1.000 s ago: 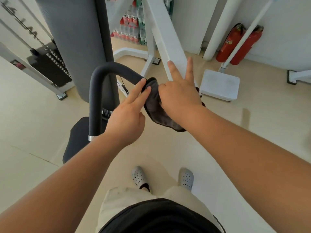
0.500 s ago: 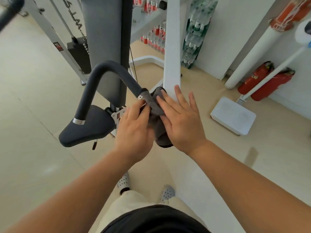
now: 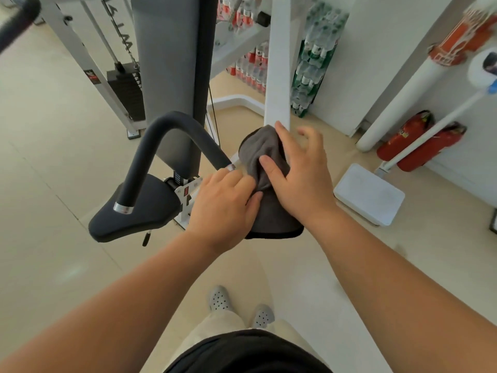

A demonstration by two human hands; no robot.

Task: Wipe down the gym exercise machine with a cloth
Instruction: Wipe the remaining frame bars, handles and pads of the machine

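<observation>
Looking down from head height along two bare forearms toward a gym exercise machine [image 3: 185,200]. Holding a dark grey cloth [image 3: 265,168] between both hands, bunched up at the near end of the machine's curved black handle [image 3: 161,135], right beside the chrome ring there and just in front of a white frame post [image 3: 279,63]. Gripping the cloth's left edge with the left hand [image 3: 223,208], fingers bent over and thumb tip pressed against the fabric lower down. Pinching the upper folds with the right hand [image 3: 301,184], thumb laid across the front of the cloth and forefinger running up its far edge, the other three fingers spread loose and blurred. Hanging below both hands, the cloth's dark hemmed lower edge, clear of the floor. To the left, under the handle's other end, a black padded seat [image 3: 134,214]; behind it, an upright grey back pad [image 3: 166,63] and a black weight stack [image 3: 126,92]. Further back, stacked packs of bottled water [image 3: 309,71] against the wall. To the right, two red fire extinguishers [image 3: 419,141] by the wall, near a low white box [image 3: 368,195] on the pale floor. At the bottom, grey perforated clogs [image 3: 220,298] and light trousers.
</observation>
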